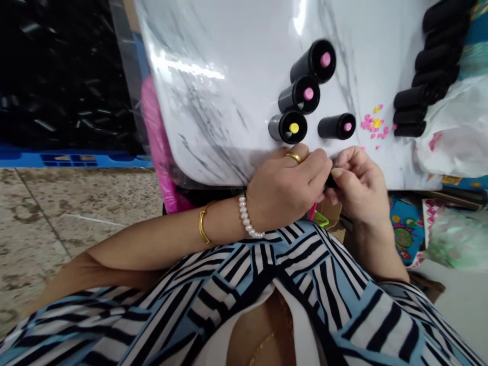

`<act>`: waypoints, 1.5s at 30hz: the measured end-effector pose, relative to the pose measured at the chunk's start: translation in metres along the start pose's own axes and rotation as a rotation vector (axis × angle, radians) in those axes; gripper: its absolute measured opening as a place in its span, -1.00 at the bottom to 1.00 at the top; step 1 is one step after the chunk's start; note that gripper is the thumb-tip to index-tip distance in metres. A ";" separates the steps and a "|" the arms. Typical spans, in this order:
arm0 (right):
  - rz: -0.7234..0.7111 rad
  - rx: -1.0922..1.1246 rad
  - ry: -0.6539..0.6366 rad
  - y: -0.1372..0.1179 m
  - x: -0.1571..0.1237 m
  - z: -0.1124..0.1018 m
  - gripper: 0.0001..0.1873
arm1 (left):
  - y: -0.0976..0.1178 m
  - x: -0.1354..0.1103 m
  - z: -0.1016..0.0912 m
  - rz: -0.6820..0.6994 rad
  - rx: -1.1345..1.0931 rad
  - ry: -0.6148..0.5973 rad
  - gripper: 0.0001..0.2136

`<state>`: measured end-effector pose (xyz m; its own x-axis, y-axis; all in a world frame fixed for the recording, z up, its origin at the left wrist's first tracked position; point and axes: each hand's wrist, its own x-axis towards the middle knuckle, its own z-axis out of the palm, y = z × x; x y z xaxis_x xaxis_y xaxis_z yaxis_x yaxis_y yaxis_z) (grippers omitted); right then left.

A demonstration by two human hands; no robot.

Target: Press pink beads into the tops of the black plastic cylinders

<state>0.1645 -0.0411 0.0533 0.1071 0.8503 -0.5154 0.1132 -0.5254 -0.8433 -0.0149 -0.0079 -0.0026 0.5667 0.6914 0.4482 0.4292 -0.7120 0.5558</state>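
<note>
My left hand (pixel 290 180), with a gold ring, is closed around a black piece (pixel 331 179) at the table's front edge. My right hand (pixel 360 185) pinches the same piece between thumb and fingers. Only a little of it shows, so its full shape is hidden. Just beyond the hands, black tubes stand upright: one with a yellow plug (pixel 294 128) in its open top, and others with a pink plug (pixel 308 94), a pink plug (pixel 325 60) and a pink plug (pixel 347 126). A scatter of small pink and yellow bits (pixel 375 122) lies right of them.
Several black tubes (pixel 409 112) stand in a row at the right, beside a white plastic bag (pixel 457 137). The marbled white tabletop (pixel 213 117) carries everything. A blue crate (pixel 76 158) full of black pieces is at the left, with a pink bag (pixel 162 152) by the table corner.
</note>
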 end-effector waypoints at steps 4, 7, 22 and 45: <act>-0.009 0.062 -0.050 0.006 0.000 -0.002 -0.74 | 0.000 0.000 0.001 -0.004 0.016 -0.003 -0.74; -0.009 0.079 -0.049 0.006 0.000 -0.004 -0.72 | 0.000 0.000 0.001 -0.006 0.011 -0.012 -0.75; 0.028 0.103 -0.115 0.000 0.003 -0.009 -0.69 | -0.001 -0.001 -0.006 -0.014 -0.014 -0.007 -0.76; -0.502 -0.484 0.203 0.020 0.041 -0.006 0.14 | -0.031 -0.036 -0.054 -0.347 0.241 0.163 -0.42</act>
<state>0.1766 -0.0172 0.0160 0.1036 0.9946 -0.0054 0.6163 -0.0685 -0.7846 -0.0870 -0.0044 0.0017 0.2506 0.8907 0.3792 0.7366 -0.4296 0.5223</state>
